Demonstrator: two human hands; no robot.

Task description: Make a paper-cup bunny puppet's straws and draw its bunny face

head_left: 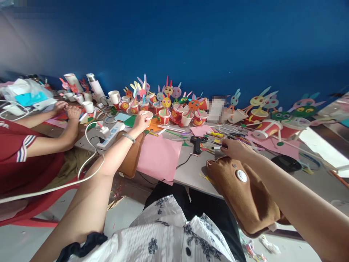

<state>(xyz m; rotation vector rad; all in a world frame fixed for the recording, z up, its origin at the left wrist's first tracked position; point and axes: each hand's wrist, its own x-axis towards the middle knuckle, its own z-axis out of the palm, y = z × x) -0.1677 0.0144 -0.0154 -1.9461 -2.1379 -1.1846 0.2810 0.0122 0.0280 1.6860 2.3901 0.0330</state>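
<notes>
My left hand (140, 122) is closed around a small paper cup (149, 117), just above the table among the decorated cups. My right hand (236, 148) reaches over a brown plush pouch (234, 189) to a cluster of tools and pens. Its fingers are curled at the end of a white marker (216, 148); whether they grip it or something beneath is hidden. Left of that hand lies a black glue gun (198, 143), near a yellow-handled tool (215, 134). Pink paper sheets (159, 154) lie between my arms.
Several red-and-white cups with paper rabbit faces (164, 117) line the blue wall. A white power strip (111, 136) sits left, its cable crossing my left arm. Further left, a co-worker's hands (67, 109) work over coloured paper. A black round object (286, 163) lies right.
</notes>
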